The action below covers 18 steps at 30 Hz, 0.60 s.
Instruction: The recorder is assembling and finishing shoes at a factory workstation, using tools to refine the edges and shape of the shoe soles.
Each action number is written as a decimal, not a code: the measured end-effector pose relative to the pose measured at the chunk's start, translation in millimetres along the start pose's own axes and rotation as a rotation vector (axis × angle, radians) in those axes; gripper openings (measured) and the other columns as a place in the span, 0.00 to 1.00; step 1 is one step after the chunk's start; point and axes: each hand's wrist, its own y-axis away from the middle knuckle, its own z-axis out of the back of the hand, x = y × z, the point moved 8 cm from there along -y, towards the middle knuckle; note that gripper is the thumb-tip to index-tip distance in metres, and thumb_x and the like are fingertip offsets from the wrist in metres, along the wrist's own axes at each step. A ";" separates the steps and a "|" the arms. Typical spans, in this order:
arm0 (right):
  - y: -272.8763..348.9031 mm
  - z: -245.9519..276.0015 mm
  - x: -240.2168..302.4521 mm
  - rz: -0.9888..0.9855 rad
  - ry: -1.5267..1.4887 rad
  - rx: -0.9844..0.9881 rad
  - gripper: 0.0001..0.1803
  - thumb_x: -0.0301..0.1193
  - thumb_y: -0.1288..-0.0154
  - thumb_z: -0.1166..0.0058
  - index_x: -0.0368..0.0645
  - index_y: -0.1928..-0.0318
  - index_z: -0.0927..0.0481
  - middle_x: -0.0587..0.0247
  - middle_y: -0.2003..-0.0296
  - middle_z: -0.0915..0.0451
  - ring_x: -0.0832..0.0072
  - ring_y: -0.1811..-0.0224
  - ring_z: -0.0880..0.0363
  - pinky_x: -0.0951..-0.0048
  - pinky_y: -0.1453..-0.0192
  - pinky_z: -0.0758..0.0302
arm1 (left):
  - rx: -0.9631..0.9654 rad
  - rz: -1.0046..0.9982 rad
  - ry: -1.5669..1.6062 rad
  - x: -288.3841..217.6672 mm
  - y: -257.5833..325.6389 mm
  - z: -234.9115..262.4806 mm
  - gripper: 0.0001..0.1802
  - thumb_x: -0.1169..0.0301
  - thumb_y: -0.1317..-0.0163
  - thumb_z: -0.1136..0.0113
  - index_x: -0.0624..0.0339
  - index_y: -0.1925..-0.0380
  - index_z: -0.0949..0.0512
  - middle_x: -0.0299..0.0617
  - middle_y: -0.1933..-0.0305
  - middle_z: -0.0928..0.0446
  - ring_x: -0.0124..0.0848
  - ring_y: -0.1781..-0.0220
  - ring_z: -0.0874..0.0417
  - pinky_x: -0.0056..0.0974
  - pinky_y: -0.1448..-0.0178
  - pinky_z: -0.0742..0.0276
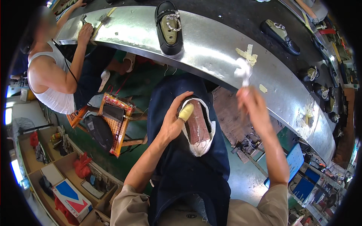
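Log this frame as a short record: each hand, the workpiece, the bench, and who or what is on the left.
Left hand: holding an unfinished shoe, yellow cover on the thumb
Right hand: raised, gripping a motion-blurred tool, apparently a hammer
Workpiece: in the lap, white rim around a reddish-brown middle
Bench: metal edge; black shoe with light lace on it
Co-worker: left, white tank top, one hand at the bench
Chair: holds a black bag
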 end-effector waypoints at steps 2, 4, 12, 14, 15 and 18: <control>30.1 -47.3 -18.8 -0.122 -0.165 0.383 0.21 0.44 0.17 0.55 0.39 0.49 0.18 0.62 0.62 0.14 0.79 0.66 0.14 0.77 0.68 0.22 | -0.017 -0.011 -0.005 -4.8 0.5 0.6 0.22 0.68 0.24 0.43 0.57 0.32 0.27 0.45 0.28 0.29 0.35 0.28 0.27 0.39 0.27 0.31; 57.9 -82.0 -7.9 -0.193 -0.339 0.517 0.22 0.44 0.17 0.54 0.36 0.45 0.20 0.59 0.56 0.12 0.77 0.58 0.12 0.75 0.65 0.19 | -0.039 -0.017 -0.014 -10.2 2.6 3.1 0.22 0.67 0.24 0.43 0.57 0.33 0.27 0.45 0.27 0.30 0.36 0.28 0.27 0.40 0.27 0.31; 59.9 -96.4 0.1 0.238 0.374 0.255 0.18 0.41 0.19 0.50 0.35 0.51 0.24 0.50 0.71 0.16 0.58 0.69 0.14 0.58 0.66 0.22 | -0.023 -0.151 -0.116 -21.8 14.2 3.6 0.25 0.67 0.29 0.39 0.59 0.34 0.26 0.52 0.25 0.34 0.44 0.27 0.28 0.44 0.25 0.34; 68.7 -98.7 -4.1 0.274 0.364 0.212 0.14 0.38 0.21 0.48 0.37 0.57 0.25 0.44 0.73 0.18 0.49 0.69 0.16 0.55 0.67 0.23 | 0.048 -0.139 -0.137 -23.6 24.1 0.1 0.32 0.67 0.30 0.37 0.57 0.27 0.32 0.50 0.22 0.38 0.44 0.26 0.28 0.44 0.24 0.35; 74.7 -97.9 -6.6 0.274 0.336 0.211 0.14 0.38 0.22 0.45 0.37 0.56 0.25 0.46 0.73 0.18 0.50 0.69 0.16 0.56 0.68 0.23 | 0.119 -0.057 0.134 -19.5 30.4 -2.6 0.41 0.63 0.29 0.36 0.54 0.21 0.43 0.48 0.20 0.41 0.43 0.26 0.29 0.46 0.24 0.35; 101.6 -94.1 -3.2 0.413 0.341 0.205 0.14 0.37 0.27 0.40 0.38 0.54 0.23 0.51 0.72 0.18 0.52 0.71 0.17 0.57 0.70 0.23 | 0.063 0.029 0.650 -26.2 31.3 -2.9 0.43 0.39 0.22 0.56 0.53 0.18 0.49 0.51 0.24 0.34 0.38 0.31 0.25 0.43 0.26 0.31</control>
